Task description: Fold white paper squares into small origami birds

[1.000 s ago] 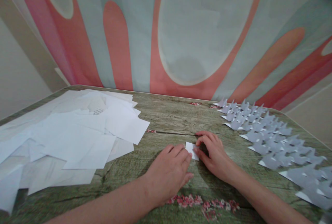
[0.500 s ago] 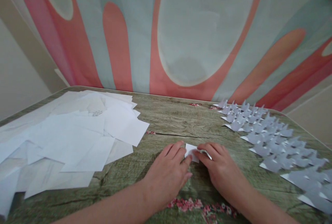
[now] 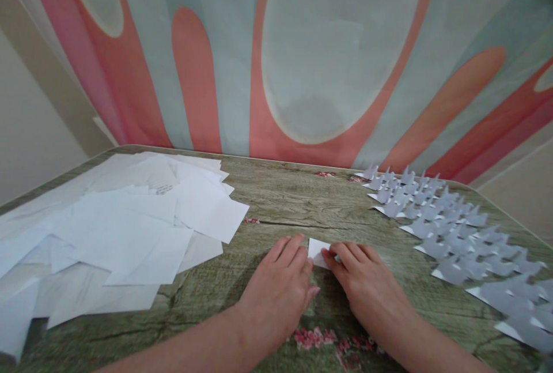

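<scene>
A small folded piece of white paper point(image 3: 317, 251) lies on the wood-look table between my two hands. My left hand point(image 3: 279, 283) rests at the paper's left edge, its fingers stretched out and lying on the surface. My right hand point(image 3: 371, 281) has thumb and fingers pinched at the paper's right side, covering that part. The underside of the right-hand grip is hidden from me.
A wide spread of loose white paper squares point(image 3: 129, 229) covers the table's left side. Rows of folded white paper cranes point(image 3: 453, 234) stand along the right. The table point(image 3: 294, 194) has a printed wood pattern and meets a painted-looking backdrop point(image 3: 233, 73) behind.
My right thumb and fingers have drawn closer together on the paper, and the raised flap beside them is no longer visible. The left hand's thumb side has pulled slightly off the paper.
</scene>
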Demonstrator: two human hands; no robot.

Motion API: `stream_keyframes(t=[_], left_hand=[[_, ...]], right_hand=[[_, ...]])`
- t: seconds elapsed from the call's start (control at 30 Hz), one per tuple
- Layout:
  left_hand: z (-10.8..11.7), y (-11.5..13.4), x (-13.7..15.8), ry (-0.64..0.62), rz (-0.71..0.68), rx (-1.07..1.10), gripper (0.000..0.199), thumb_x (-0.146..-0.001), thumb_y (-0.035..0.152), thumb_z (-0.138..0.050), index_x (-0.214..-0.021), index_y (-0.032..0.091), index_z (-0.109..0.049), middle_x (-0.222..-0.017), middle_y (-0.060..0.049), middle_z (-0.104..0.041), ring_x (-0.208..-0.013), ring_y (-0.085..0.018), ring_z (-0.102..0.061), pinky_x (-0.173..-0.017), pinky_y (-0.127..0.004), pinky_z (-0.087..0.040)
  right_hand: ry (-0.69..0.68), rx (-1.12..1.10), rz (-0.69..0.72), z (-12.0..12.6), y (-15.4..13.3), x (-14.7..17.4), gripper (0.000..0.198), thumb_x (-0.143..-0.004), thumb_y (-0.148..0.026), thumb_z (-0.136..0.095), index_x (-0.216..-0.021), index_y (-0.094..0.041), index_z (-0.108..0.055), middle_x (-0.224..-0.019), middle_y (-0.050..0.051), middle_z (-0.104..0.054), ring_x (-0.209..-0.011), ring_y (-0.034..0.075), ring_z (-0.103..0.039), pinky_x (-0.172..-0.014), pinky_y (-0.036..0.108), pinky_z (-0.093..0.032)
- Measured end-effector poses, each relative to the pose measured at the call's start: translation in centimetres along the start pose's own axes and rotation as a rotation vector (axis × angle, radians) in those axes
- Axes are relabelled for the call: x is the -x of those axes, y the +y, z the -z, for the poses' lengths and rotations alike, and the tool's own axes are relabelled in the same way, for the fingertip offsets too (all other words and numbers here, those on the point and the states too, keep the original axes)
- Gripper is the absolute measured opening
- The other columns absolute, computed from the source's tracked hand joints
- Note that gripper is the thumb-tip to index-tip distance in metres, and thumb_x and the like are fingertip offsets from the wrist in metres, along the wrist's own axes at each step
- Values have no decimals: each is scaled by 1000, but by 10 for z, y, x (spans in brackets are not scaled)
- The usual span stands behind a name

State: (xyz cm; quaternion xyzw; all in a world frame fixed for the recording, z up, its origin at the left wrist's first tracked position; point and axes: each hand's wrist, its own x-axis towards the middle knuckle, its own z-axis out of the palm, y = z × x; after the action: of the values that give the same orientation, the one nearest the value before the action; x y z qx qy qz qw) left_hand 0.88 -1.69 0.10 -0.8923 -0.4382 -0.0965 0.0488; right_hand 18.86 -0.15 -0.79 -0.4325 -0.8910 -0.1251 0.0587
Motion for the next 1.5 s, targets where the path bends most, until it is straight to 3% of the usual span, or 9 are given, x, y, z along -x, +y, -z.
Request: stream_keyframes(t=[0.43, 0.7, 1.03, 1.17, 1.3, 1.5], left_hand=[[-3, 1, 1, 36, -74, -40, 30, -86, 30, -47, -102, 9, -61, -106, -11, -60, -116, -26, -42, -101, -38, -27], [-4, -5, 0, 15, -99, 53, 30, -83, 30, -52, -102, 8, -58, -99, -10, -59, -106, -25, -49, -96, -37, -37], [-3, -9, 0, -9, -69, 193, 36, -82, 34, -54, -107, 9, -54, -105, -11, -56, -107, -24, -48, -97, -39, -40], [-1, -10, 1, -23, -62, 221, 31, -84, 30, -51, -107, 10, -54, -103, -10, -56, -108, -23, -48, -99, -38, -39], [0, -11, 1, -7, -50, 251, 26, -83, 27, -52, -104, 12, -55, -100, -9, -57, -109, -21, -48, -98, -38, -40], [1, -16, 4, 24, -10, 324, 26, -87, 29, -45, -105, 17, -58, -126, -10, -49, -127, -23, -32, -103, -41, -35]], right_hand=[[-20, 52, 25, 0, 3, 8, 37, -73, -4, -52, -107, -12, -60, -93, 10, -60, -83, 25, -53, -72, 39, -41], [5, 55, -5, 0, -2, 7, 36, -72, -6, -52, -107, -12, -60, -90, 10, -59, -81, 25, -52, -73, 40, -39], [4, -74, -98, -3, -3, 0, 16, -75, -9, -57, -87, -16, -65, -79, 5, -57, -75, 21, -51, -68, 35, -36], [-3, -154, -143, 0, -6, -2, 23, -71, -9, -57, -92, -16, -65, -79, 4, -56, -77, 21, -51, -69, 35, -37], [6, -187, -143, -4, -5, -5, 23, -81, -13, -49, -98, -15, -64, -83, 6, -56, -80, 22, -51, -71, 37, -37], [42, -281, -121, -9, 1, -10, 29, -85, -13, -46, -111, -17, -58, -88, 7, -56, -85, 22, -49, -75, 36, -40]])
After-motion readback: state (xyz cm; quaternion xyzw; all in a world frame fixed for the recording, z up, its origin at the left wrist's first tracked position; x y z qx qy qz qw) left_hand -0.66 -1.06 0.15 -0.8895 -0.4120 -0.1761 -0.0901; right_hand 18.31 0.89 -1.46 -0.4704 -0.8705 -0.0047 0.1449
